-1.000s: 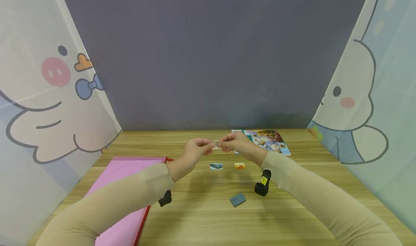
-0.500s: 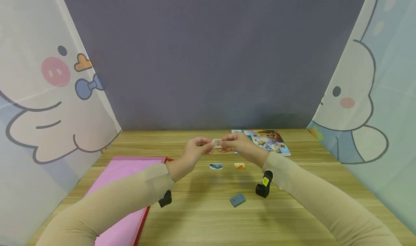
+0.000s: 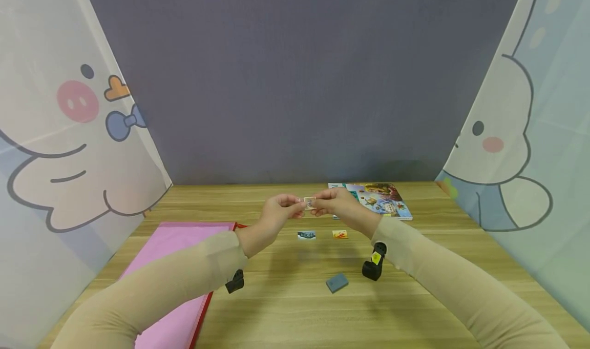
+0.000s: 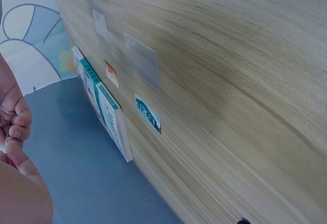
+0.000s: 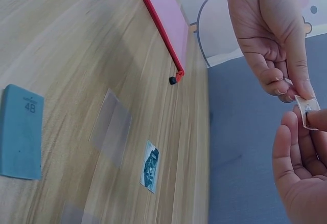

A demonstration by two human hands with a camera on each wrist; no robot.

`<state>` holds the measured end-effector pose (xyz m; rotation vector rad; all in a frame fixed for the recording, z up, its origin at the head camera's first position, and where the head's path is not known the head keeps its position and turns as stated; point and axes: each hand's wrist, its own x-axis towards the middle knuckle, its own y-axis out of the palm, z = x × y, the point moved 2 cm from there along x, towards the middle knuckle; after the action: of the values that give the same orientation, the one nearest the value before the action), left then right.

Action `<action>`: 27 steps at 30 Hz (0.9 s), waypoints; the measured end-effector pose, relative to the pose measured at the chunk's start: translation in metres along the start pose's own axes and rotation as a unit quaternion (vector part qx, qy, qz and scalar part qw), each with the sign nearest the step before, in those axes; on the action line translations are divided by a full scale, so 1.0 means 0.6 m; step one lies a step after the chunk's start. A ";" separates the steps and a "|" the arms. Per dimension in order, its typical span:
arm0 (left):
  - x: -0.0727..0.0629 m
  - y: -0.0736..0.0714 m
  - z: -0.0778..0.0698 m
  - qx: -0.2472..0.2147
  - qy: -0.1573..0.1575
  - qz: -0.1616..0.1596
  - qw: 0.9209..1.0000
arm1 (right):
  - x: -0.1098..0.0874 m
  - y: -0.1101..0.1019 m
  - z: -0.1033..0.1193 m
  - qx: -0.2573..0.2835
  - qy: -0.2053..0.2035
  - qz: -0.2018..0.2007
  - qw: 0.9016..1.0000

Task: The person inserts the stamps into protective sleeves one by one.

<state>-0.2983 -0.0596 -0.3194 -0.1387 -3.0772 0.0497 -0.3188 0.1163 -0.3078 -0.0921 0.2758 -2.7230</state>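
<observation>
Out over the far half of the table, both hands hold one small cream stamp [image 3: 310,202] with a dark printed figure. My left hand [image 3: 276,213] pinches its left edge between thumb and fingers. At the opposite edge, my right hand [image 3: 343,206] grips it the same way, its thumb overlapping the print in the right wrist view, where the stamp [image 5: 306,107] is tilted. The left wrist view shows parts of both hands, but the stamp is out of sight there. Below the hands, a teal stamp [image 3: 306,235] and an orange-yellow stamp [image 3: 340,234] lie flat on the table.
Two clear sleeves, one a larger clear sleeve [image 4: 142,60], lie near the stamps. A blue-grey 4B eraser [image 3: 337,283] sits closer to me. A pink folder [image 3: 184,246] with red edging is at left, an illustrated book [image 3: 384,200] at back right. A grey backdrop [image 3: 295,82] rises behind.
The held stamp was tipped back a second ago, turned its printed face toward the head camera, and is now slightly angled. Both hands stay almost in place; things on the table have not moved.
</observation>
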 end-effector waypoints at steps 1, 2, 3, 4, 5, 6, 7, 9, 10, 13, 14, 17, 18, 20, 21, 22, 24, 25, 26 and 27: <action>0.000 0.000 0.000 0.000 0.001 0.001 1.000 | 0.000 0.000 0.000 -0.002 -0.001 -0.001 1.000; -0.001 -0.001 0.000 0.002 0.003 -0.001 1.000 | 0.000 0.000 0.000 -0.004 -0.002 -0.001 1.000; -0.001 -0.001 0.000 0.003 0.005 -0.001 1.000 | 0.000 -0.001 -0.001 -0.006 -0.004 -0.002 1.000; 0.000 -0.002 0.001 0.004 0.006 -0.004 1.000 | -0.001 -0.001 -0.002 -0.007 -0.006 -0.003 1.000; 0.000 -0.003 0.001 0.004 0.008 -0.006 1.000 | -0.001 -0.002 -0.003 -0.009 -0.007 -0.004 1.000; 0.000 -0.004 0.002 0.005 0.010 -0.009 1.000 | -0.001 -0.003 -0.004 -0.011 -0.009 -0.005 1.000; 0.001 -0.005 0.002 0.006 0.013 -0.011 1.000 | -0.001 -0.004 -0.005 -0.013 -0.010 -0.006 1.000; 0.001 -0.008 0.004 0.004 0.016 -0.012 1.000 | -0.001 -0.007 -0.007 -0.016 -0.011 -0.010 1.000; 0.001 -0.008 0.004 0.002 0.016 -0.012 1.000 | -0.001 -0.009 -0.009 -0.018 -0.010 -0.011 1.000; 0.001 -0.009 0.005 0.001 0.018 -0.008 1.000 | 0.000 -0.012 -0.011 -0.017 -0.005 -0.016 1.000; 0.001 -0.009 0.005 0.002 0.017 -0.008 1.000 | 0.000 -0.012 -0.012 -0.017 -0.002 -0.018 1.000; 0.001 -0.008 0.006 0.005 0.015 -0.009 1.000 | 0.001 -0.012 -0.014 -0.015 0.006 -0.023 1.000; 0.000 -0.008 0.006 0.007 0.014 -0.011 1.000 | 0.001 -0.012 -0.014 -0.018 0.006 -0.024 1.000; 0.000 -0.008 0.006 0.010 0.010 -0.014 1.000 | 0.000 -0.012 -0.015 -0.022 0.008 -0.025 0.999; 0.000 -0.007 0.006 0.011 0.009 -0.015 1.000 | 0.000 -0.012 -0.015 -0.023 0.008 -0.025 0.999; -0.001 -0.007 0.006 0.012 0.008 -0.016 1.000 | 0.000 -0.011 -0.014 -0.024 0.009 -0.025 0.999; -0.003 -0.007 0.005 0.014 0.006 -0.017 1.000 | 0.000 -0.011 -0.013 -0.025 0.012 -0.026 0.999; -0.004 -0.007 0.004 0.014 0.007 -0.017 1.000 | 0.000 -0.011 -0.013 -0.025 0.013 -0.027 0.999; -0.005 -0.006 0.003 0.014 0.007 -0.016 1.000 | 0.000 -0.011 -0.013 -0.024 0.015 -0.029 0.999; -0.005 -0.006 0.003 0.013 0.007 -0.016 1.000 | 0.000 -0.011 -0.012 -0.024 0.016 -0.029 0.999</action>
<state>-0.2959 -0.0636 -0.3213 -0.0879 -3.0618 0.0863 -0.3224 0.1235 -0.3137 -0.0713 0.3532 -2.7783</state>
